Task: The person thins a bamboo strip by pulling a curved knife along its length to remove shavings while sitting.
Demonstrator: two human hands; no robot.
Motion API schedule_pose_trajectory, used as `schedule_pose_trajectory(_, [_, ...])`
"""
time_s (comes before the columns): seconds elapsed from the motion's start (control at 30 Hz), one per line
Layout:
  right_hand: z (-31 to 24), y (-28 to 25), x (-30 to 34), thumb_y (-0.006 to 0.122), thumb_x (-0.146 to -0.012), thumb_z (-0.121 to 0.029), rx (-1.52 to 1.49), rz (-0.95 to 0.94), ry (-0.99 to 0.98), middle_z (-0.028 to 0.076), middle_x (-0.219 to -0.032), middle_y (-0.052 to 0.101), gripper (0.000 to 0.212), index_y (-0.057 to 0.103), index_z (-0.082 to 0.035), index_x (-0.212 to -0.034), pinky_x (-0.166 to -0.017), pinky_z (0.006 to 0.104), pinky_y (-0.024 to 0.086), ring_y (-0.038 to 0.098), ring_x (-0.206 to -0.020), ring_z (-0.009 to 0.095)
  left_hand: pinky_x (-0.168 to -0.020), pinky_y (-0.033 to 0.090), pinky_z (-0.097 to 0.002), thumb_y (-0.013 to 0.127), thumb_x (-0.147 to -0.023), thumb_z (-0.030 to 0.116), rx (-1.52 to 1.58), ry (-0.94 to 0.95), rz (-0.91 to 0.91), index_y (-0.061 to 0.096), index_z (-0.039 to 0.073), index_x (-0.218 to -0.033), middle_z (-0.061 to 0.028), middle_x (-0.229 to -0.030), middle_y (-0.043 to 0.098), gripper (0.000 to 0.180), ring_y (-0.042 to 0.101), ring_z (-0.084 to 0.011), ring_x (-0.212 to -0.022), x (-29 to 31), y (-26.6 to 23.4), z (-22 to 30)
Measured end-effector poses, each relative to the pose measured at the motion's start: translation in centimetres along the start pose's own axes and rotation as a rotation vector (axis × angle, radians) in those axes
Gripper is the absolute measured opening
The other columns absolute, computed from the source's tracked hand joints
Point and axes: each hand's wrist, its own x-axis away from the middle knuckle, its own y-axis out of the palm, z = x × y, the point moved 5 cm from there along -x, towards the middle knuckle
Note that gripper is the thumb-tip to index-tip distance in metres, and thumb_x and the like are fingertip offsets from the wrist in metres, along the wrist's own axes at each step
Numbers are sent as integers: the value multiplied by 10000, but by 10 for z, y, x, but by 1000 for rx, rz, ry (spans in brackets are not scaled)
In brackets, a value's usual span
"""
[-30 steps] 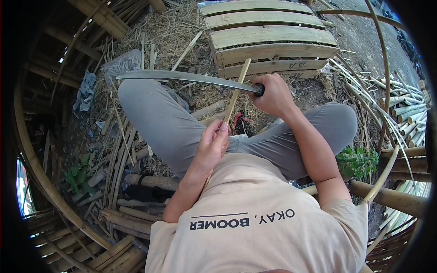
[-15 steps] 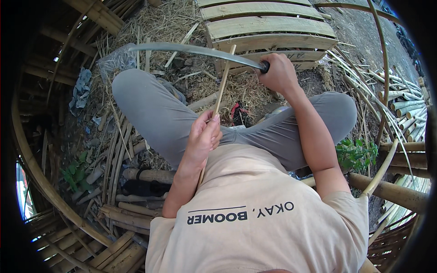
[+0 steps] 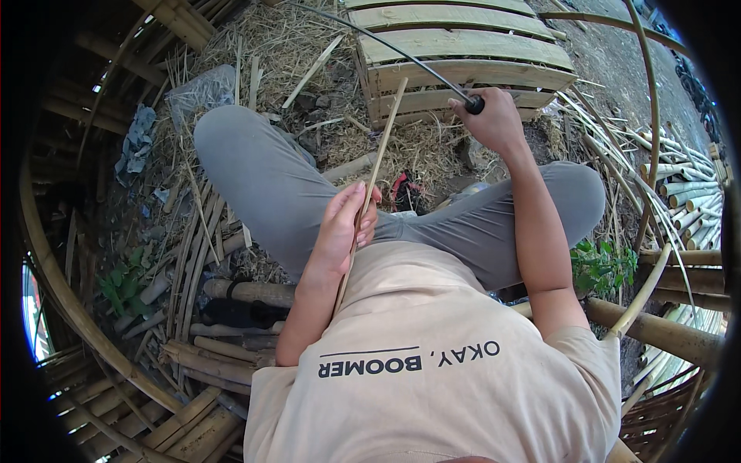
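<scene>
Item: one slender bamboo strip (image 3: 384, 147), before the person's torso, its long axis running from the shirt (image 3: 409, 332) forward and slightly right. Left hand (image 3: 351, 218), the nearer: fingers curled closed around the strip's middle, forearm alongside the lower length. Right hand (image 3: 494, 122): to the right of the strip's far end and apart from it, fist closed on the black handle of a long knife (image 3: 401, 52); arm reaching forward over the right thigh. Blade: edge-on, slanting forward-left past the strip's tip, across the view of a slatted crate (image 3: 467, 48).
</scene>
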Motion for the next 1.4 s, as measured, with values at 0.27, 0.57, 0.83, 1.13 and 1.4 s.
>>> schedule_pose_trajectory(0.27, [-29, -3, 25, 769, -790, -394, 62, -45, -204, 202, -797, 695, 397, 754, -23, -931, -768, 437, 543, 684, -838, 357, -431, 282, -178, 472, -1059, 267, -510, 191, 259, 563, 34, -1024, 65, -634, 405, 253, 331, -5, -489, -2, -7, -1])
schedule_pose_trajectory(0.57, [-20, 2, 23, 771, -722, -272, 280, -181, -124, 182, -873, 699, 302, 758, -70, -946, -803, 459, 524, 664, -877, 364, -528, 400, -351, 566, -1000, 193, -1047, 351, 449, 599, -29, -1020, -94, -622, 532, 226, 483, -148, -547, 2, 2, 9])
schedule_pose_trajectory(0.83, [2, -15, 11, 711, -675, -220, 278, 64, 9, 191, -871, 714, 254, 751, -62, -870, -785, 455, 555, 695, -844, 372, -519, 388, -332, 567, -1000, 173, -973, 338, 411, 602, -32, -1032, -74, -621, 525, 211, 464, -130, -544, 1, 6, 6])
schedule_pose_trajectory(1.13, [0, -15, 14, 732, -733, -268, 284, 112, -40, 190, -841, 713, 262, 759, -68, -901, -769, 454, 557, 697, -821, 373, -428, 279, -195, 523, -1043, 259, -592, 183, 279, 568, 20, -1045, 57, -656, 458, 243, 358, -2, -507, -2, -9, -7])
schedule_pose_trajectory(1.4, [-17, 1, 23, 765, -779, -396, 146, 20, -158, 198, -798, 699, 363, 756, -43, -865, -751, 459, 546, 681, -810, 381, -390, 248, -177, 473, -1061, 253, -256, 27, 168, 544, 58, -1011, 78, -618, 359, 214, 283, 4, -454, -4, -5, -2])
